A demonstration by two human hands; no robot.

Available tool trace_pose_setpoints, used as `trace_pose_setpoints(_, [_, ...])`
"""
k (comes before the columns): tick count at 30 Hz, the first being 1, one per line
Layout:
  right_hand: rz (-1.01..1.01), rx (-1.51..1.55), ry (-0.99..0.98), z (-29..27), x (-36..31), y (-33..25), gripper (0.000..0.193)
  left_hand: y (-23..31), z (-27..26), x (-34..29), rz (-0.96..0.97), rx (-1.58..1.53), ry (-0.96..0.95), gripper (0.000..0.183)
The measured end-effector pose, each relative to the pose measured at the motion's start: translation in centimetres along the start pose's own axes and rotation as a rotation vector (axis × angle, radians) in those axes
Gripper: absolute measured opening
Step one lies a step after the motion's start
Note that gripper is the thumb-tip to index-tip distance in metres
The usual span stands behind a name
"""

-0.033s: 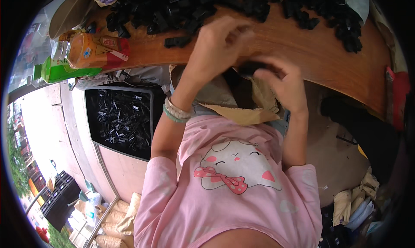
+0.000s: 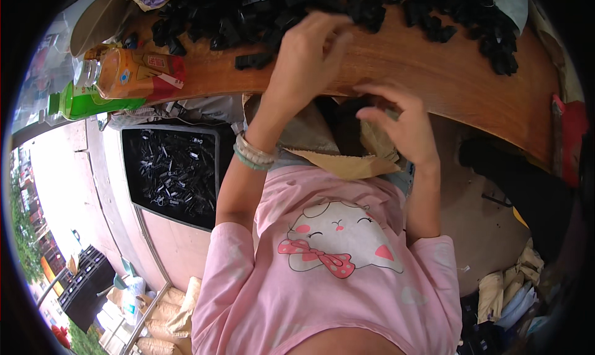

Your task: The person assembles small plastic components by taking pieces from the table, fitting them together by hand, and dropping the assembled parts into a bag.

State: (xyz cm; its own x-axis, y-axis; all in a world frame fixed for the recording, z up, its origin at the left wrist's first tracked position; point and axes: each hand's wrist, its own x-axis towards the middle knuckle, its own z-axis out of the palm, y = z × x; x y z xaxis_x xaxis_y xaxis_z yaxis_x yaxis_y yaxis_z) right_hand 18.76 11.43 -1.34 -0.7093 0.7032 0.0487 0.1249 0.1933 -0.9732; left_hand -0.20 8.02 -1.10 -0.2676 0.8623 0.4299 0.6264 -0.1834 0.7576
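Black plastic pieces [image 2: 223, 20] lie heaped along the far side of the wooden table [image 2: 458, 88]. My left hand [image 2: 310, 57] is raised over the table, close to the heap; its fingers are curved and slightly blurred, thumb apart, with nothing visible between them. Above the mouth of a brown paper bag [image 2: 341, 165] at the table's near edge is my right hand [image 2: 403, 122]. Its thumb and fingers are spread, and no piece shows in them. The bag's inside is dark, so what it holds is hard to make out. One black piece [image 2: 253, 61] lies apart, left of my left hand.
A black bin [image 2: 218, 175] of small black parts stands at the left below the table. Orange [image 2: 139, 73] and green [image 2: 93, 102] bottles lie at the table's left end. A dark-clothed limb [image 2: 520, 181] shows at the right, near a red object [image 2: 571, 135].
The dark piece that was at my right fingertips is no longer seen there, and those fingers have parted. My left hand has moved slightly up and left, toward the heap.
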Motion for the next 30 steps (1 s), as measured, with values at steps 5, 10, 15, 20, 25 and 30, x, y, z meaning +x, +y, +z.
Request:
trace_pose_setpoints(5, [-0.342,-0.543,0.310,-0.6,4.2,0.9,0.023,-1.7,1.7,3.6,0.070,0.807,-0.008,0.015])
trace_pose_setpoints(10, [-0.316,-0.902,0.453,-0.2,7.8,2.4,0.025,-2.2,2.6,3.5,0.219,0.882,0.025,0.013])
trace_pose_setpoints(15, [-0.300,-0.801,0.446,-0.2,6.3,3.4,0.032,-1.4,2.5,1.6,0.051,0.467,0.135,0.013])
trace_pose_setpoints(20, [-0.282,-0.376,0.578,-0.2,3.7,2.2,0.031,-0.1,1.6,0.6,-0.302,-0.226,-0.075,0.022])
trace_pose_setpoints(25, [-0.397,0.021,0.436,0.4,2.7,0.1,0.024,1.8,0.6,-0.3,-0.491,-0.729,-0.236,0.026])
trace_pose_setpoints(30, [-0.414,-0.138,0.415,0.6,2.8,0.4,0.024,2.6,-0.7,-0.6,-0.610,-0.770,-0.353,0.030])
